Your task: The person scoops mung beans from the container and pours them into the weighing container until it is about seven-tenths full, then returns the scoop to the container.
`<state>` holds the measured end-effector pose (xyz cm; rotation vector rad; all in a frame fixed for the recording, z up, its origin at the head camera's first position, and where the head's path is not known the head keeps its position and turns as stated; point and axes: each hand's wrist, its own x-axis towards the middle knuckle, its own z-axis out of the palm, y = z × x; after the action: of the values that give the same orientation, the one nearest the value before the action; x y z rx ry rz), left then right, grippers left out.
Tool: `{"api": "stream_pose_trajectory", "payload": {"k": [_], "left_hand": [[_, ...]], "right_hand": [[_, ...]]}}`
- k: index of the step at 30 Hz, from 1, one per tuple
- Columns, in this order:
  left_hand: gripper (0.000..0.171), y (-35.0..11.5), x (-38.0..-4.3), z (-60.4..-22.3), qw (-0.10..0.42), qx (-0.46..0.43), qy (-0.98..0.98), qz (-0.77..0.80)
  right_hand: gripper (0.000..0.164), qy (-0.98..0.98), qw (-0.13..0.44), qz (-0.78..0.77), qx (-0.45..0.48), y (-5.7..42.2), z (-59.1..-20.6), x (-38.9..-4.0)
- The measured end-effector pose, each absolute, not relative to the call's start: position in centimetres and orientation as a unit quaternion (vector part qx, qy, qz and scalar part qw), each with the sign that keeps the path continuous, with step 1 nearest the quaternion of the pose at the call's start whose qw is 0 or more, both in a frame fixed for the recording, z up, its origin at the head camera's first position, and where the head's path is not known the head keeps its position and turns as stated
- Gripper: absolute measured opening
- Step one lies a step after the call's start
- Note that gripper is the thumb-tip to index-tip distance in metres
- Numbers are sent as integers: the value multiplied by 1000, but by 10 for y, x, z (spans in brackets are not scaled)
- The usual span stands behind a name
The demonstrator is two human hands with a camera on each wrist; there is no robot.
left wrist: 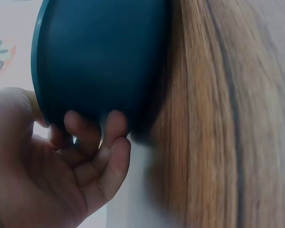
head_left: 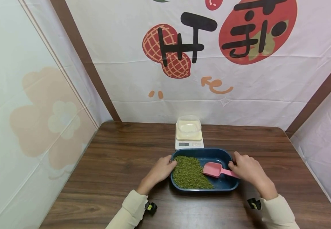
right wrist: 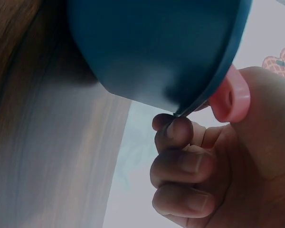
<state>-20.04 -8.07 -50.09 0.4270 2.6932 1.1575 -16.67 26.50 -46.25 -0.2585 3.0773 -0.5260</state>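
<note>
A dark blue rectangular tray stands on the table, close in front of the person. Small green beans, like mung beans, are heaped over its left side. On the right side a pink scoop lies in it, handle across the right rim. The left hand grips the tray's left end, thumb over the rim and fingers curled beneath in the left wrist view. At the opposite end the right hand pinches the rim, beside the scoop's handle end, with its fingers curled under the edge.
Just behind the tray sits a white kitchen scale, bearing a clear plastic container. The brown wooden table runs back to a printed cloth wall, with further cloth on both sides.
</note>
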Motion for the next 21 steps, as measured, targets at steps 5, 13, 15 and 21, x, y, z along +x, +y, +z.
{"api": "stream_pose_trajectory", "payload": {"k": [5, 13, 15, 21], "left_hand": [[26, -90, -201, -502, 91, 143, 903, 395], [19, -99, -199, -498, 83, 132, 899, 409], [20, -101, -199, -498, 77, 129, 901, 407], [26, -104, -200, -498, 65, 109, 909, 397]], "right_hand": [[21, 982, 5, -165, -89, 258, -462, -165], [22, 983, 10, -160, -91, 247, -463, -164], [22, 984, 8, -155, -90, 244, -463, -164], [23, 986, 3, -136, -92, 238, -463, -164]]}}
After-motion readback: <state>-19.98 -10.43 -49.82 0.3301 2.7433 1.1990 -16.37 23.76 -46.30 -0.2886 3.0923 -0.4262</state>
